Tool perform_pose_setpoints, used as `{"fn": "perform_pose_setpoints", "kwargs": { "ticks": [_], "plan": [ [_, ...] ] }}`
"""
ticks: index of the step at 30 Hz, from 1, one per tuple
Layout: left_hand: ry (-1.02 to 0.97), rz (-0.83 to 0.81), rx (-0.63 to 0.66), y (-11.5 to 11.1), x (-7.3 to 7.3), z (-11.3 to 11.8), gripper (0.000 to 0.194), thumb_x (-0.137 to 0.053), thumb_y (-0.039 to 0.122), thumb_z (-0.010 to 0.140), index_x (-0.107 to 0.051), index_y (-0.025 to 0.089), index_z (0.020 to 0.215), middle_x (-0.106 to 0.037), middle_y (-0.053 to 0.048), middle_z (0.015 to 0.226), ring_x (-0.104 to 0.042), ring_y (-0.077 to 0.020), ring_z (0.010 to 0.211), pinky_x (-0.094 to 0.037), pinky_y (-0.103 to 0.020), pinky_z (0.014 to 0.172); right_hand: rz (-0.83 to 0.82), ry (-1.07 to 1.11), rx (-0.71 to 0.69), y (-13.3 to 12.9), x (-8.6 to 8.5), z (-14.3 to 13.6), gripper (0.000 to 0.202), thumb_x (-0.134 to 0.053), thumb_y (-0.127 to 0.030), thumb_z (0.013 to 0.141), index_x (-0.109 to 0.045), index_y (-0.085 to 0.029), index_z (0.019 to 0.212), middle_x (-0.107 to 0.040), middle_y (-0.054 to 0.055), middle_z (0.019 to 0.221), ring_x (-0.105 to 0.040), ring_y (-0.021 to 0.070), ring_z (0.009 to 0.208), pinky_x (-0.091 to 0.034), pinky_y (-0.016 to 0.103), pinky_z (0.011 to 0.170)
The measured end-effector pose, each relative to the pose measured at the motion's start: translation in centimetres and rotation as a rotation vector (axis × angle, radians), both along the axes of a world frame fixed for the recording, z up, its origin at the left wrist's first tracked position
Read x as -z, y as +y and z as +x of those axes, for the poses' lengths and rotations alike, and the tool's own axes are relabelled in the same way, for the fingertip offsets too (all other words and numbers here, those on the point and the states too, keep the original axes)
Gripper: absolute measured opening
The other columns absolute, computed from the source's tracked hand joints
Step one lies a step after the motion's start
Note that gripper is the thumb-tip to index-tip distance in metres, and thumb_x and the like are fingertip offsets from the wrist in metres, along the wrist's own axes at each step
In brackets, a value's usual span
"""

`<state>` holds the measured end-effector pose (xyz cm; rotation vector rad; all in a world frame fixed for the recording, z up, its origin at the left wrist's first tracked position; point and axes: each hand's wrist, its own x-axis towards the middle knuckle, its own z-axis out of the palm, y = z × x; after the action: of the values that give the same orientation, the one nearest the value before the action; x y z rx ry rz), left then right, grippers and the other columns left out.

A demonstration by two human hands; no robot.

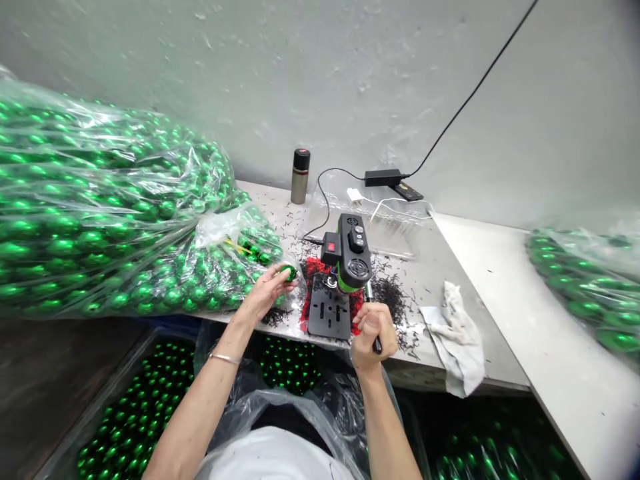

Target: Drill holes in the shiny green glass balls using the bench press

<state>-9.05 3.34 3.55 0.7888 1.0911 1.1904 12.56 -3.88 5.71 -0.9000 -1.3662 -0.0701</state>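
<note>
Between the fingers of my left hand point(271, 291) is a shiny green ball point(289, 272), held just left of a small black bench drill press point(354, 257). My right hand point(376, 331) is wrapped round the machine's lever handle point(378, 345), on its right side near the table's front edge. Below the machine head lies a slotted black base plate point(329, 313), with red material point(316, 268) around it. Black shavings point(391, 297) are scattered over the table. Whatever sits directly under the machine head is partly hidden.
A large clear bag of green balls point(105, 213) fills the left. A tumbler point(300, 177), a power adapter point(383, 178) and a clear plastic tray point(395, 233) stand behind. A white cloth point(457, 340) hangs over the front edge. More green balls point(290, 363) are below the table.
</note>
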Motion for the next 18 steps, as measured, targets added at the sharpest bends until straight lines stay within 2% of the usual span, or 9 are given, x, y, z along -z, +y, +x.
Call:
{"fn": "perform_pose_setpoints", "kwargs": {
  "ticks": [3,7,9,11,14,18],
  "plan": [
    [-0.224,-0.085,0.01,-2.1,-0.1,1.0,0.025,-0.077,0.026,0.083,-0.069,0.016,0.105,-0.075,-0.006,0.095,-0.073,-0.0149,0.083,-0.06,-0.026,0.079,0.002,0.009,-0.004,0.0,0.1,0.0,0.033,-0.044,-0.011,0.096,-0.046,-0.021,0.065,-0.054,-0.002,0.065,-0.053,0.0116,0.061,-0.042,0.027,0.057],
    [-0.235,-0.138,0.112,-3.1,0.3,3.1,0.034,-0.079,0.024,0.079,-0.072,0.017,0.112,-0.074,-0.005,0.093,-0.071,-0.0132,0.08,-0.057,-0.021,0.071,0.001,-0.006,-0.006,-0.1,-0.4,-0.1,0.03,-0.045,-0.012,0.096,-0.048,-0.021,0.067,-0.055,-0.002,0.066,-0.054,0.0118,0.061,-0.043,0.027,0.057],
    [-0.124,-0.118,0.153,-3.1,0.9,4.2,0.041,-0.079,0.028,0.079,-0.071,0.017,0.117,-0.073,-0.004,0.091,-0.069,-0.0131,0.078,-0.054,-0.021,0.068,-0.01,-0.019,0.002,-0.3,-0.7,-0.2,0.029,-0.045,-0.013,0.096,-0.049,-0.021,0.069,-0.055,-0.001,0.066,-0.054,0.0122,0.061,-0.042,0.027,0.057],
    [0.069,-0.041,0.195,-3.0,1.5,5.3,0.046,-0.077,0.033,0.08,-0.069,0.016,0.121,-0.073,-0.004,0.089,-0.068,-0.0146,0.077,-0.052,-0.024,0.068,-0.015,-0.034,0.006,-0.3,-1.0,-0.2,0.028,-0.045,-0.014,0.096,-0.049,-0.021,0.07,-0.055,-0.001,0.066,-0.054,0.0122,0.061,-0.042,0.027,0.056],
    [0.399,0.133,0.271,-3.0,2.4,6.6,0.045,-0.071,0.037,0.084,-0.068,0.013,0.122,-0.073,-0.005,0.088,-0.066,-0.0185,0.079,-0.053,-0.03,0.074,0.002,-0.055,0.003,-0.3,-1.1,-0.2,0.027,-0.044,-0.013,0.097,-0.049,-0.022,0.071,-0.054,-0.002,0.066,-0.054,0.0118,0.062,-0.042,0.026,0.056],
    [0.762,0.373,0.322,-3.3,2.6,7.3,0.04,-0.066,0.036,0.088,-0.067,0.014,0.121,-0.073,-0.011,0.103,-0.068,-0.0228,0.086,-0.054,-0.036,0.082,0.009,-0.075,0.005,-0.3,-1.1,-0.1,0.027,-0.044,-0.011,0.096,-0.048,-0.022,0.071,-0.054,-0.002,0.067,-0.053,0.0112,0.062,-0.043,0.026,0.057]
  ]
}}
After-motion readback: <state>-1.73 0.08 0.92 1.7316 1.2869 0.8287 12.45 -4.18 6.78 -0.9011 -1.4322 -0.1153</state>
